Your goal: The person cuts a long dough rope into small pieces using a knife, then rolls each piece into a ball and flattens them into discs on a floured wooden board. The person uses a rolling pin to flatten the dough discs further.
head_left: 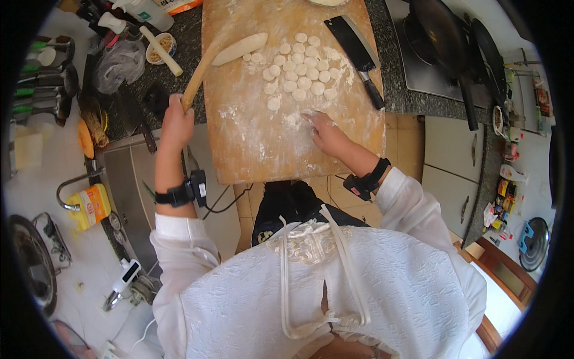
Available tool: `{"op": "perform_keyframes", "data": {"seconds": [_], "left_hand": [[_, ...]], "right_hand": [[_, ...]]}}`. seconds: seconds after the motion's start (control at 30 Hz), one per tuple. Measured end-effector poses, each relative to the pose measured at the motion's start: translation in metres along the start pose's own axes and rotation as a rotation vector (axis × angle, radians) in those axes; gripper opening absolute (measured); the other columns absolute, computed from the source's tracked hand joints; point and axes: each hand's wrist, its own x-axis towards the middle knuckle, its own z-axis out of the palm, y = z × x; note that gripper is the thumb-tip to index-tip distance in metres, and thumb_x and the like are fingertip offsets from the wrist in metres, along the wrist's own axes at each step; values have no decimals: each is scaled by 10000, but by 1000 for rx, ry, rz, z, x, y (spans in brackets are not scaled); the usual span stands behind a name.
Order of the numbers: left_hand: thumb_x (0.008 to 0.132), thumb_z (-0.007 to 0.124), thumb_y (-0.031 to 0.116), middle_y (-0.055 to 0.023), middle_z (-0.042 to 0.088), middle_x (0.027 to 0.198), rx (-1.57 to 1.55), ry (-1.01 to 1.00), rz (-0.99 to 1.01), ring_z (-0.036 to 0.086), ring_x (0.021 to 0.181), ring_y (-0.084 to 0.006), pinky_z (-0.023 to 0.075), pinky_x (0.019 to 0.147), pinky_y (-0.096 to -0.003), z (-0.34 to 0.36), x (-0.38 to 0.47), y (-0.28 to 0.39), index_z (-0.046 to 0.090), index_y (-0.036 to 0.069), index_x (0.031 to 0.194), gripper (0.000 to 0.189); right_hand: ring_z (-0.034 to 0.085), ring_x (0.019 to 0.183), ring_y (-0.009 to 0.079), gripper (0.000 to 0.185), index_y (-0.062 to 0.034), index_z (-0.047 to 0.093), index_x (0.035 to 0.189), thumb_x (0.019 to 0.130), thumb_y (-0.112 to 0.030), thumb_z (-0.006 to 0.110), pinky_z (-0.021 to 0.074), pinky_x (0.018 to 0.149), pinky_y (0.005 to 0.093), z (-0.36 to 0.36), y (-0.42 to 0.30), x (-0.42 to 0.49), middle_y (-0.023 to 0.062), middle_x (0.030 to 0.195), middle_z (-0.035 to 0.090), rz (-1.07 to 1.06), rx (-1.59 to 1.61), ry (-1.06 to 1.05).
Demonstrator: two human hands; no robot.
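My left hand (176,122) grips the near end of a long wooden rolling pin (202,74), which slants up over the left edge of a floured wooden board (251,148). My right hand (329,133) is low over the board, its index finger reaching to a patch of loose flour (292,120). Nothing shows in its fingers, though the underside of the palm is hidden. Beyond it lie several small round dough pieces (304,83) in a loose cluster. A dough log (241,49) rests beside the pin, with two small bits near its lower side.
A black-bladed cleaver (352,42) lies along the board's right side. Left of the board are a bowl of chopped filling (165,47), a pale stick (161,51), a plastic bag (120,67) and a knife (136,116). To the right, a wok (441,33) sits on the cooktop.
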Motion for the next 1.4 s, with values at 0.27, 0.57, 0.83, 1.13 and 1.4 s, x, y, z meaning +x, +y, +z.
{"op": "perform_keyframes", "data": {"seconds": [0.27, 0.57, 0.83, 1.13, 1.4], "left_hand": [[857, 591, 72, -228, 622, 980, -248, 123, -106, 632, 896, -339, 485, 803, -388, 15, -144, 20, 437, -7, 1229, 410], [837, 590, 77, -152, 588, 965, -357, 57, -88, 580, 861, -235, 463, 784, -344, 18, -180, 19, 468, -4, 1171, 365], [843, 581, 71, -171, 585, 982, -359, -24, -83, 585, 874, -248, 465, 789, -354, 21, -175, 9, 458, -6, 1192, 378], [849, 564, 39, -219, 593, 1008, -372, -98, 16, 605, 927, -344, 471, 813, -374, 30, -161, 13, 441, -12, 1203, 378], [848, 562, 44, -271, 581, 1081, -347, -140, 30, 589, 1014, -415, 458, 860, -397, 35, -156, 10, 425, -28, 1235, 416]], "right_hand": [[295, 1359, 389, 792, -12, 271, 1464, 882, -479, 536, 127, 1150, 493, 59, -26, -17, 231, 1399, 405, -160, -530, 40], [180, 1432, 349, 774, -128, 249, 1498, 885, -514, 520, 79, 1159, 516, 29, -28, -37, 182, 1519, 273, 6, -554, -105], [326, 1346, 397, 842, -70, 205, 1497, 860, -486, 567, 190, 1131, 502, 54, -27, -11, 233, 1395, 421, -28, -544, 17], [372, 1304, 391, 815, -74, 198, 1501, 889, -517, 505, 170, 1131, 529, 36, -32, -32, 242, 1398, 412, 18, -557, -200], [351, 1321, 391, 845, -14, 195, 1486, 893, -529, 506, 154, 1132, 536, 38, -1, -17, 243, 1397, 407, 114, -558, 170]]}}
